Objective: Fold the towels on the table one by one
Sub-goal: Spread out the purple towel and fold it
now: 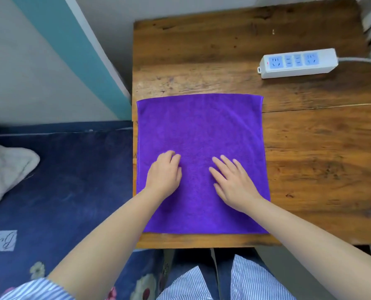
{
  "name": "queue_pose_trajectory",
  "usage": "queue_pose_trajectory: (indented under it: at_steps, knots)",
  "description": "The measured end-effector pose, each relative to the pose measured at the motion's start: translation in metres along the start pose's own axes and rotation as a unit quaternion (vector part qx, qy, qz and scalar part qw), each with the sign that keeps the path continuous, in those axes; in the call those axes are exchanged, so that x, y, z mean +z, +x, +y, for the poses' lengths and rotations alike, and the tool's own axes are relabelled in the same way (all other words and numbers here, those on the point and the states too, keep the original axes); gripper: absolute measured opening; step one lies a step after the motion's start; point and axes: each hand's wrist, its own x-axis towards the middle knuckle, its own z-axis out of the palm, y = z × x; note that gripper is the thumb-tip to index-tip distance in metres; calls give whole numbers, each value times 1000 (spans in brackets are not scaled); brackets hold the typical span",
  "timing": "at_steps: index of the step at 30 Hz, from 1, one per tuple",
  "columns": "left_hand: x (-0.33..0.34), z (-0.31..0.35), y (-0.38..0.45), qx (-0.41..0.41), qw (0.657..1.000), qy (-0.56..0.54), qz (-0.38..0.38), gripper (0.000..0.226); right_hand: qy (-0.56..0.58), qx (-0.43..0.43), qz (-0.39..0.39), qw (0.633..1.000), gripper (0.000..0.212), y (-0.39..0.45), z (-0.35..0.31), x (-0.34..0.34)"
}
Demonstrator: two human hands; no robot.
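Nearest to us we see a striped cotton shirt [245,282] over dark trousers, and two bare forearms reaching forward. Just beyond, a purple towel [202,131], plush and nearly square, lies spread flat on the near left part of a wooden table [310,159], its left edge running along the table's edge. Our left hand [165,176] rests on the towel's near half with its fingers curled under at the knuckles; whether they pinch any cloth we cannot tell. Our right hand [232,180] lies flat on the pile beside it, fingers straight and slightly spread, holding nothing. The table's planks are dark, knotted and worn. At the far right sits a white plastic power strip [297,62], oblong, with pale blue sockets and a grey cord.
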Motion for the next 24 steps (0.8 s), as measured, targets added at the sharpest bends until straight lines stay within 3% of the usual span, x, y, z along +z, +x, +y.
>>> queue_pose_trajectory:
  at_steps: [6, 12, 17, 19, 24]
  knots:
    - [21, -9, 50, -63, 992, -29, 101, 52, 36, 36, -25, 998, 52, 65, 31, 24]
    - [32, -35, 52, -59, 996, 2, 74, 59, 38, 151, -14, 988, 60, 81, 99, 23]
    - [22, -37, 56, -69, 995, -7, 66, 63, 36, 294, -7, 955, 59, 78, 128, 4]
    - [13, -39, 70, -53, 995, -6, 78, 62, 42, 274, 13, 961, 64, 89, 120, -8]
    - [-4, -40, 124, 3, 997, 7, 70, 54, 71, 77, -25, 994, 57, 144, 68, -8]
